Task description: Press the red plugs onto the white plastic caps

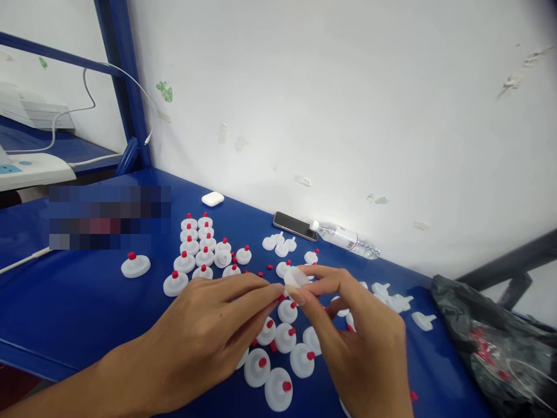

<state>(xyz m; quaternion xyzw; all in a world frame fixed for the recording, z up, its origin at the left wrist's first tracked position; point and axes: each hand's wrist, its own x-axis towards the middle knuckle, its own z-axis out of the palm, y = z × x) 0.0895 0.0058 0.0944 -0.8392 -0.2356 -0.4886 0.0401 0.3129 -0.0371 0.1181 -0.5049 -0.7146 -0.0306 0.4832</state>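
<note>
My right hand [359, 325] pinches a white plastic nozzle lid [295, 277] between thumb and fingers, its wide round side tilted up. At the lid's narrow end, the fingertips of my left hand [204, 331] are closed on a small red cap [281, 298], mostly hidden by the fingers. Below both hands lie several white nozzle lids with red caps on their tips, such as a capped lid [278, 389]. To the left, more capped lids [184, 262] stand in rows. Loose red caps [270, 267] are scattered between the groups.
Bare-tipped lids [398, 302] lie right of my hands. A phone [295, 225], a water bottle [348, 239] and a white earbud case [213, 199] rest along the wall. A dark plastic bag [500, 337] sits at the right edge, a power strip [39, 169] at far left.
</note>
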